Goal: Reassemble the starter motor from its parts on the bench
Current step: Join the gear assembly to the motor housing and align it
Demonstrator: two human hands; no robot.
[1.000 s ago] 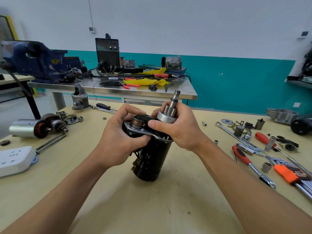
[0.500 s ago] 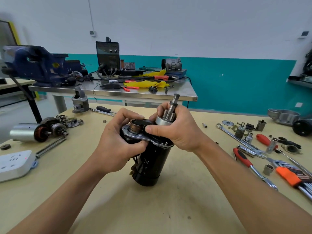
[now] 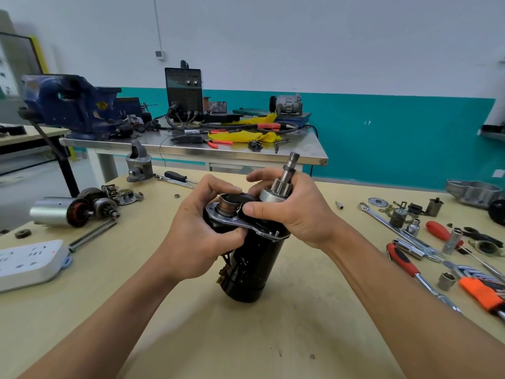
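The black starter motor body [image 3: 252, 266] stands tilted on the yellow bench [image 3: 246, 337], its lower end on the surface. A silver plate [image 3: 232, 224] caps its top, with a brown solenoid plunger [image 3: 228, 205] and a pinion gear with shaft [image 3: 282, 179] sticking up. My left hand [image 3: 202, 233] grips the upper left of the body, thumb on the plate. My right hand [image 3: 289, 212] wraps the pinion end, thumb pressing the plate. A grey nose housing [image 3: 138, 164] stands at the bench's far left edge.
Another armature with a silver casing [image 3: 62, 212] and a white power strip [image 3: 30, 262] lie at left. Wrenches, sockets, a red-handled ratchet [image 3: 415, 272] and small parts crowd the right. A steel table [image 3: 191, 151] with a blue vise [image 3: 73, 105] stands behind.
The motor and both hands have kept their grip; the assembly tilted slightly and the view shifted a little down and left. Fingers adjusted slightly on the plate.
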